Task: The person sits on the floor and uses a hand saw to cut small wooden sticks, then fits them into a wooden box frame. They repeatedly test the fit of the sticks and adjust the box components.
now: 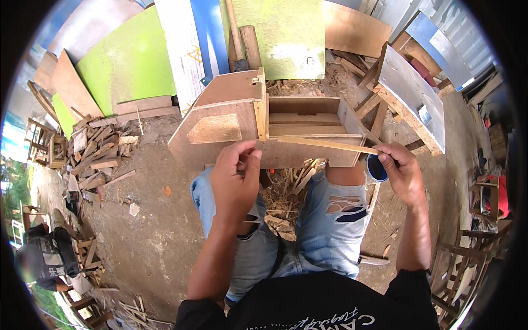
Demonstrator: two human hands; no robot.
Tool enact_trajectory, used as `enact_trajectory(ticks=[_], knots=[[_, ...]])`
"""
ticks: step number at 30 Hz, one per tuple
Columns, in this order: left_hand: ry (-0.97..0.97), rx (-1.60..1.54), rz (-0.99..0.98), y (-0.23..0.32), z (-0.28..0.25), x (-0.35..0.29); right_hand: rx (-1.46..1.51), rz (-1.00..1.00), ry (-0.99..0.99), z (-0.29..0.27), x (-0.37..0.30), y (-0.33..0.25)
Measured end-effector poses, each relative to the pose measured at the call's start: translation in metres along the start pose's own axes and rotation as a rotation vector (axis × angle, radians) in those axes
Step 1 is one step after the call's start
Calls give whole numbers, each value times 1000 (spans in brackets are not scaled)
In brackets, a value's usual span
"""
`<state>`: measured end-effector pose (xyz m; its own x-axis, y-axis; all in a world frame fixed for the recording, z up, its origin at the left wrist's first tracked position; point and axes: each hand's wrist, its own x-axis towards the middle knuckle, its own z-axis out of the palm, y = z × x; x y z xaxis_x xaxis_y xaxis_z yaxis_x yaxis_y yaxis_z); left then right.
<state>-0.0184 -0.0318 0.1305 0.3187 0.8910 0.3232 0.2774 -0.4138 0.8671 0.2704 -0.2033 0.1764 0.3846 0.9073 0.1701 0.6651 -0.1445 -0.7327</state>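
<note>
My right hand (402, 171) pinches one end of a thin wooden strip (330, 144) between thumb and fingers. The strip reaches left along the front edge of a plywood box (313, 152), which stands in front of my knees. My left hand (237, 179) is in front of the box's left half, its fingers curled and thumb close to the index finger; whether anything small is between them is hidden. The box has a covered left part with a pale rectangular patch (214, 128) and an open-topped compartment (305, 116) on the right. A blue round container (377, 168) is partly behind my right hand.
A work table (412, 93) with a grey top stands at the right. Scrap wood (99, 148) is piled at the left. Green boards (129, 66) lean at the back, near a hammer-like tool (236, 38). Another person (49, 256) is at the far lower left.
</note>
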Motion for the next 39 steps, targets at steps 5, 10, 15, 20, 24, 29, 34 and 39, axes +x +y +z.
enact_trajectory(ticks=[5,10,15,20,24,29,34,39], knots=[[-8,-75,-57,-4,18,1,-1,-28,-11,2,15,-2],[-26,16,-55,-1,14,3,-34,-7,-60,2,30,-2],[98,389,335,5,3,14,-126,-45,-111,-5,40,-9],[8,402,560,13,-11,45,-201,-181,-49,-6,42,-17],[-1,379,624,23,-24,69,-179,-149,-66,-7,43,-15],[44,319,571,32,-32,84,-153,-216,-132,-10,50,-5],[-42,300,561,30,-37,79,-60,-202,-159,-7,52,5],[-126,295,498,27,-26,59,-12,-106,-145,-3,51,10]])
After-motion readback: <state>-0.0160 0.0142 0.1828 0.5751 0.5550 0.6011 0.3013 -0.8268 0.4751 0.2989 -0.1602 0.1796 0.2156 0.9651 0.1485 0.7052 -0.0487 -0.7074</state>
